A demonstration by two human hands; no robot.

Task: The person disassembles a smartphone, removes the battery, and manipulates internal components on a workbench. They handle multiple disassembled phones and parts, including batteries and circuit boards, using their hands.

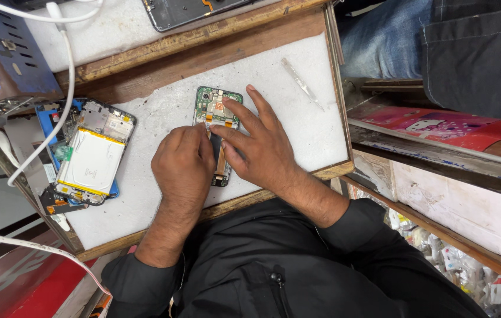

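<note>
Opened phone lies back-up, mid white work mat, board exposed at top end, lower part hidden under both hands. Left hand curled over lower-left edge, fingertips pinched at centre near dark flex strip; can't tell whether anything is actually held between them. Right hand spread flat, index & middle fingers pressing on upper board area, not gripping, just pinning frame down.

Judgement on doing this well: keep right-hand pressure light & even, on frame rather than on connectors, so phone doesn't slide on mat. Work left fingertips slow along flex, lift straight, no twisting, since ribbon looks thin & likely tears easy. Tweezers lie well apart at upper right of mat, within reach for small parts. Second dismantled phone w/ white battery sits at left edge, partly off mat, beside white cable; keep elbow clear of it.
</note>
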